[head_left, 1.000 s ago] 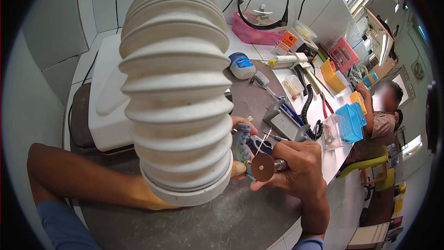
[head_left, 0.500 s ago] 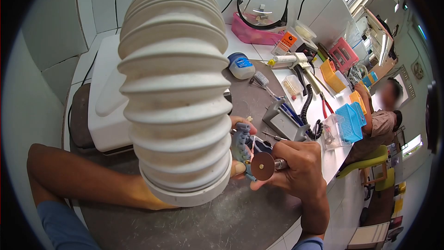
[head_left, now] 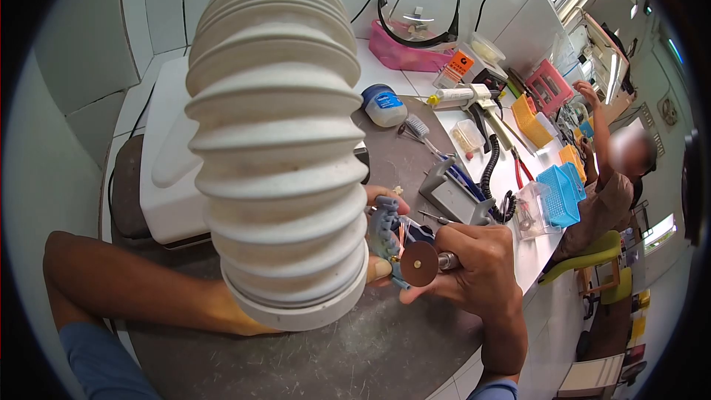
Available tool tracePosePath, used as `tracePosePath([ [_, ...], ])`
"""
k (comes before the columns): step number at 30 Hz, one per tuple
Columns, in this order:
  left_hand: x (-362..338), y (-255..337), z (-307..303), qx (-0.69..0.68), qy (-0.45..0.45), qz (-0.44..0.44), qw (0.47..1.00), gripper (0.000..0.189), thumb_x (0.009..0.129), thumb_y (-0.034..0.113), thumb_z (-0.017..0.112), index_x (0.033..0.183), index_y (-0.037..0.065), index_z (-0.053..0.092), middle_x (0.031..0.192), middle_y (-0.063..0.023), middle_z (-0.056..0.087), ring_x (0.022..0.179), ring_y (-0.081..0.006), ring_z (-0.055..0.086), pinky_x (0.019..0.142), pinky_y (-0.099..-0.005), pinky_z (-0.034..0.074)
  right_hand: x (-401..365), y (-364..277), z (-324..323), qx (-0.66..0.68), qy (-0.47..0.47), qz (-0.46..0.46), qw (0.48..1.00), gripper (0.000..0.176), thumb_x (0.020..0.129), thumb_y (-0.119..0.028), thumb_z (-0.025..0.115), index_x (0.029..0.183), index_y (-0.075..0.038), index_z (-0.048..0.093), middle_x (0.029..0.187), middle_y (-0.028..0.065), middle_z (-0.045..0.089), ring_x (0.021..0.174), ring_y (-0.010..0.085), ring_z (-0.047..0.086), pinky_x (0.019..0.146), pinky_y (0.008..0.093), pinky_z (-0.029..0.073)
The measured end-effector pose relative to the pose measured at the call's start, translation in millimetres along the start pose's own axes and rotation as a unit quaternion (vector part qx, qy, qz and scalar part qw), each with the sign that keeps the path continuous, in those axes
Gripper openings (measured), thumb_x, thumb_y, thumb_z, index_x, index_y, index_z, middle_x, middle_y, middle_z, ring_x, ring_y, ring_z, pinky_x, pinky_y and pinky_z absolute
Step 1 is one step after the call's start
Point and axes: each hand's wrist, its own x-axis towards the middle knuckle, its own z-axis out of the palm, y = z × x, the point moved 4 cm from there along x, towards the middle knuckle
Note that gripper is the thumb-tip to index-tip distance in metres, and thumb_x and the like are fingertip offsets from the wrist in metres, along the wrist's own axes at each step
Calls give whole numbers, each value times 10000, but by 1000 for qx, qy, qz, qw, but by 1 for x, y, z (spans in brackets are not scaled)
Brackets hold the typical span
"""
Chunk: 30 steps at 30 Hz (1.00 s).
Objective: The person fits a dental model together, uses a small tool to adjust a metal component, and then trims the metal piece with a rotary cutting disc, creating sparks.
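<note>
A blue-grey dental model [head_left: 384, 231] with a row of teeth is gripped between the thumb and fingers of my left hand [head_left: 379, 270]; the hose hides most of that hand. My right hand [head_left: 480, 270] is wrapped round a metal rotary handpiece [head_left: 449, 261]. On the handpiece's tip sits a brown round cutting disc [head_left: 419, 265], its flat face toward me. The disc's left edge overlaps the model's lower end in this view, close to my left thumb. Both hands are over the dark grey bench mat [head_left: 326, 363].
A thick white ribbed hose [head_left: 278, 148] stands right in front of me. Beyond my hands are a grey tool holder [head_left: 452, 196], a blue-lidded jar [head_left: 385, 106], a brush [head_left: 417, 127] and a blue basket [head_left: 561, 196]. Safety glasses [head_left: 444, 37] rest on a pink basket [head_left: 404, 52]. A co-worker [head_left: 611, 178] sits at right.
My hands, the model and the disc keep nearly the same place. The co-worker at right has raised an arm and shifted their head. The whole view has slid very slightly.
</note>
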Motion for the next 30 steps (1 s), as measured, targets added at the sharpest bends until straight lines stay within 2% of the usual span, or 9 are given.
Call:
tracePosePath([
  [2, 0, -1, 0, -10, 5, -4, 1000, 564, 889, -32, 626, 1362, 21, 321, 1260, -164, 512, 1157, -222, 602, 1000, -310, 531, -1, 1, 1, -2, 1, 5, 1000, 566, 591, -567, 830, 615, -85, 535, 522, 10, 520, 409, 130, 501, 390, 306, 365],
  [5, 0, -2, 0, -20, 11, -7, 1000, 562, 889, -36, 623, 1360, 19, 322, 1260, -163, 507, 1159, -226, 601, 1002, -315, 534, -2, 3, 3, 10, 18, 32, 999, 649, 577, -614, 824, 571, -65, 478, 503, 19, 442, 404, 152, 450, 408, 298, 329],
  [11, 0, -1, -1, -33, 15, 4, 999, 558, 887, -41, 624, 1357, 24, 329, 1225, -148, 520, 1151, -220, 606, 1013, -316, 526, -2, 2, 2, 9, 10, 23, 1000, 641, 576, -610, 827, 578, -63, 495, 511, 22, 461, 405, 154, 458, 407, 299, 333],
  [13, -1, 1, 0, -33, 14, 1, 999, 557, 887, -42, 624, 1356, 28, 332, 1216, -143, 522, 1149, -217, 607, 1013, -315, 526, 0, -1, 0, 0, 5, -2, 1000, 567, 590, -569, 829, 624, -82, 541, 531, 7, 525, 412, 127, 506, 389, 303, 368],
  [20, 0, 7, 3, -5, 3, 1, 1000, 561, 885, -33, 636, 1356, 42, 340, 1191, -128, 529, 1143, -208, 608, 1009, -311, 529, 0, -1, -1, -6, -2, -7, 1000, 564, 590, -565, 830, 628, -81, 544, 540, 11, 541, 415, 128, 508, 391, 301, 373],
  [22, 3, 18, 8, 54, 17, -67, 996, 566, 884, -22, 647, 1356, 43, 342, 1196, -127, 528, 1141, -205, 607, 1004, -314, 533, -1, 0, 0, 0, -8, 6, 1000, 563, 588, -561, 831, 627, -80, 542, 542, 15, 546, 419, 131, 513, 394, 300, 375],
  [25, 2, 4, -1, 45, -12, -14, 999, 566, 882, -23, 650, 1354, 43, 344, 1200, -125, 526, 1140, -204, 607, 1002, -314, 535, 0, -1, 0, 2, 1, 1, 1000, 562, 587, -561, 831, 626, -81, 542, 538, 13, 540, 420, 133, 511, 396, 301, 374],
  [28, -1, 2, 1, -11, 12, -9, 1000, 567, 882, -22, 650, 1354, 43, 342, 1202, -126, 529, 1144, -204, 604, 1002, -315, 534, -2, 1, 2, 11, 16, 22, 1000, 639, 556, -606, 831, 583, -64, 494, 510, 23, 454, 406, 160, 464, 407, 306, 337],
  [30, -1, 1, 1, -11, 9, -8, 1000, 569, 882, -18, 652, 1354, 43, 341, 1205, -127, 530, 1150, -204, 601, 1003, -315, 533, -2, 2, 2, 9, 14, 21, 1000, 640, 558, -607, 831, 582, -65, 493, 509, 22, 453, 406, 159, 463, 407, 305, 336],
])
